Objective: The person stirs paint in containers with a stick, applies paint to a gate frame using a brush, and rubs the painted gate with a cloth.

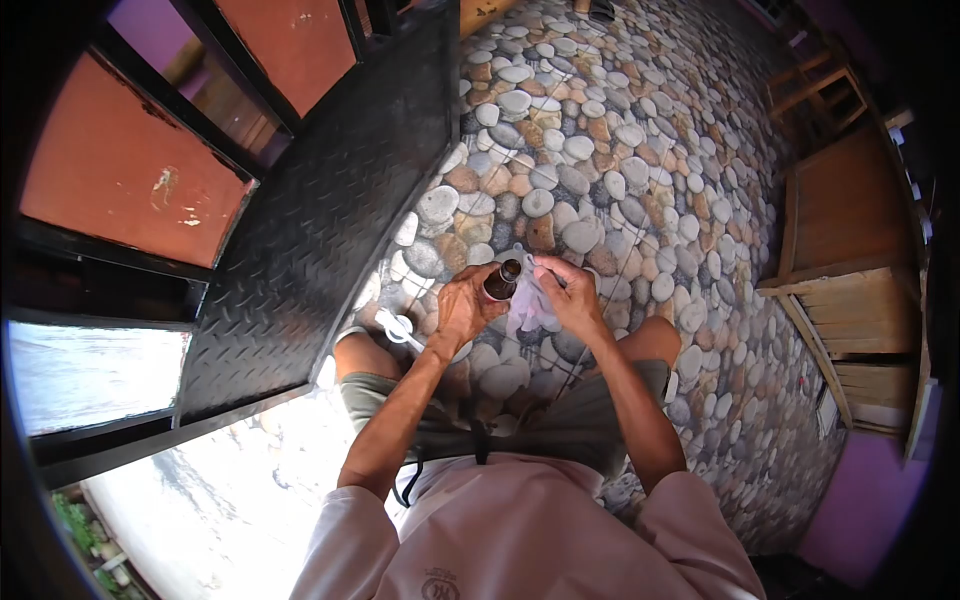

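Observation:
My left hand [466,309] is wrapped round a small brown glass bottle [499,285], its neck tilted up toward the camera. Just to the right, my right hand [571,296] pinches a thin, crumpled, pale lilac cloth or plastic bag [531,306] between thumb and fingers. The crumpled piece hangs down beside the bottle; whether the two touch, I cannot tell. Both hands are held in front of my knees, above the floor.
Pebble-patterned flooring [620,180] spreads ahead. A black tread-plate door [310,190] with orange panels [130,160] stands at left. A white looped object [396,326] lies by my left leg. Wooden furniture [850,290] is at right.

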